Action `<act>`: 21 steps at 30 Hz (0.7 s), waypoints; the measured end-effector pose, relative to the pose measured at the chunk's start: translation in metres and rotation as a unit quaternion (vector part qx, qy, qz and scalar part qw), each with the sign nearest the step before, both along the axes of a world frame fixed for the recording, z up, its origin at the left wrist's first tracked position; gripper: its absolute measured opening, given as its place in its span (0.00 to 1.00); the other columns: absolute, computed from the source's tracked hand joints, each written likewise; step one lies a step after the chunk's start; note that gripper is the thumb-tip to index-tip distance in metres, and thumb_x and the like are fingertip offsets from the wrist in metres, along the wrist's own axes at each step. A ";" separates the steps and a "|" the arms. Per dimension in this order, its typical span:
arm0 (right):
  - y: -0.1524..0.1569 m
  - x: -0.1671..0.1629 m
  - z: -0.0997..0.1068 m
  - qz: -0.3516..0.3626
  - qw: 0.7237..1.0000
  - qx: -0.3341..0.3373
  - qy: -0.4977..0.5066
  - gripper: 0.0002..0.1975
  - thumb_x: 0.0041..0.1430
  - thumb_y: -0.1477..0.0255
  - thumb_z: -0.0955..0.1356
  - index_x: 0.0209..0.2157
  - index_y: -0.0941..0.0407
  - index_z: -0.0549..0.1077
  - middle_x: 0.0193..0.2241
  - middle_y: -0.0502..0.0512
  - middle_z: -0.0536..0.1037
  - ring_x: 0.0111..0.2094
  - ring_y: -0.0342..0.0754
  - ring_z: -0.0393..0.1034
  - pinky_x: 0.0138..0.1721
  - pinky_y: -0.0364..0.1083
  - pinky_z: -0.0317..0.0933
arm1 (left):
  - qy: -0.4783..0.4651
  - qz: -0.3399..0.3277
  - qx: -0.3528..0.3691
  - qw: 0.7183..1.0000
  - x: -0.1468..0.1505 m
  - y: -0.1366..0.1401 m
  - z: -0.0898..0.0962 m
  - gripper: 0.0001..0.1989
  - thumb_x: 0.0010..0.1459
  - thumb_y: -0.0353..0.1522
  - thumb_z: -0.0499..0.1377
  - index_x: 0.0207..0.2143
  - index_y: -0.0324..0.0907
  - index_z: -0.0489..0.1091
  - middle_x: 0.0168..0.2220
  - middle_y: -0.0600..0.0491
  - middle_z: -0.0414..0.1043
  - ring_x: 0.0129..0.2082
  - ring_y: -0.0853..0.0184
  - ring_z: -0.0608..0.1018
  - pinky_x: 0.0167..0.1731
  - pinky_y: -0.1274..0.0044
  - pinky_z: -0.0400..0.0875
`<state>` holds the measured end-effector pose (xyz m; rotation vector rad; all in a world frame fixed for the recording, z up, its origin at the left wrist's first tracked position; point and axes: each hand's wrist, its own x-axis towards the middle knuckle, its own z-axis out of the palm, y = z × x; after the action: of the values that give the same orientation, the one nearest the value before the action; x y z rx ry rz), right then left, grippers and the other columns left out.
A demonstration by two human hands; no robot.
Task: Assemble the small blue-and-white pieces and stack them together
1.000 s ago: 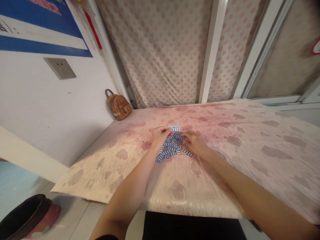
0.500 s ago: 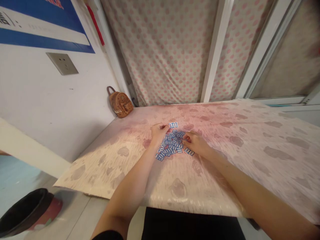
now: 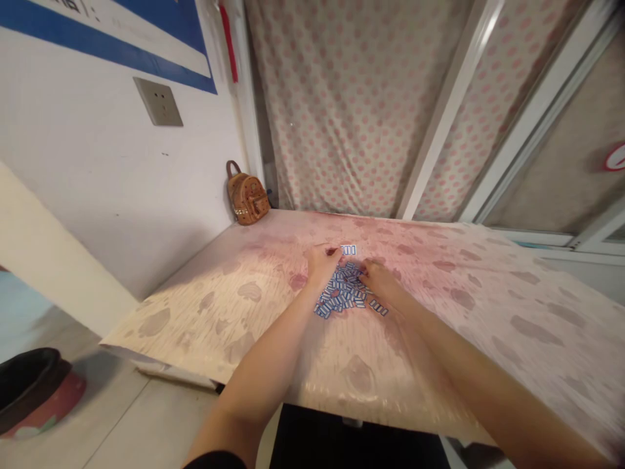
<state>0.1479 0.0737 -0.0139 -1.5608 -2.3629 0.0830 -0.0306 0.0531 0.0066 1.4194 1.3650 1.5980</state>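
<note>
The heap of small blue-and-white oblong pieces [image 3: 342, 293] lay roughly midway between the counter's [image 3: 263, 365] near and far edges, a spot that seemingly let both hands reach it without stretching. The left hand [image 3: 323, 264] stood at the heap's far left side, its thumb and fingers drawn narrow by the left end of a short row of pieces [image 3: 348, 250]; whether it pinched one, I could not tell. That row sat straight on the far side of the heap, perhaps set apart so its pieces would not mix back in. The right hand [image 3: 381, 280] curled over the heap's right side, fingertips bent down as if for fine picking, though its grip was too small to make out. Nearer the near edge, a strip of pieces [image 3: 378, 307] lay just beside the heap

The pieces looked flat and stiff, pale-faced with blue borders, perhaps card or plastic. The counter's covering was glossy and smooth, printed with fine streaks and leaf-like blotches. A brown mini backpack [image 3: 249, 198], rounded and leathery-looking, leaned at the far left corner, probably propped by the wall [image 3: 195, 169]
</note>
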 end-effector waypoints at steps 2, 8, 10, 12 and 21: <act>0.005 -0.001 -0.002 -0.007 1.000 -0.013 0.005 0.05 0.58 0.79 0.68 0.38 0.61 0.73 0.36 0.61 0.78 0.38 0.52 0.73 0.37 0.45 0.59 | 0.004 0.000 0.000 1.000 -0.001 0.001 0.001 0.09 0.56 0.30 0.60 0.26 0.38 0.78 0.24 0.52 0.78 0.26 0.67 0.79 0.29 0.79 0.69; 0.006 0.017 -0.007 -0.017 0.980 -0.003 0.200 0.04 0.58 0.75 0.66 0.30 0.56 0.72 0.28 0.52 0.76 0.31 0.47 0.71 0.32 0.43 0.57 | 0.041 0.012 -0.009 0.999 -0.003 -0.001 0.002 0.08 0.56 0.29 0.60 0.29 0.38 0.79 0.27 0.52 0.79 0.28 0.67 0.80 0.30 0.79 0.69; 0.003 0.025 -0.001 -0.017 0.965 0.032 0.260 0.05 0.58 0.71 0.66 0.30 0.55 0.74 0.30 0.53 0.75 0.31 0.47 0.70 0.33 0.44 0.58 | 0.059 0.012 -0.017 0.998 -0.001 -0.005 0.003 0.08 0.57 0.29 0.60 0.29 0.38 0.79 0.26 0.52 0.79 0.28 0.67 0.79 0.29 0.79 0.68; 0.000 0.030 0.007 -0.015 0.950 0.069 0.304 0.07 0.57 0.68 0.66 0.30 0.56 0.74 0.29 0.53 0.73 0.29 0.47 0.68 0.32 0.45 0.58 | 0.066 0.008 -0.017 0.998 0.001 -0.008 0.003 0.08 0.57 0.28 0.60 0.28 0.38 0.79 0.26 0.52 0.79 0.27 0.67 0.79 0.28 0.79 0.67; -0.028 0.011 0.033 0.061 0.818 -0.126 0.558 0.13 0.52 0.58 0.70 0.29 0.55 0.72 0.29 0.56 0.80 0.30 0.50 0.76 0.36 0.48 0.70 | -0.010 -0.013 0.015 1.000 0.010 -0.006 -0.007 0.07 0.55 0.30 0.61 0.28 0.38 0.79 0.26 0.51 0.79 0.27 0.67 0.79 0.28 0.79 0.69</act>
<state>0.1588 0.0453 0.0186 -0.9557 -1.4844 1.0588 -0.0203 0.0471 -0.0002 1.4293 1.3106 1.6183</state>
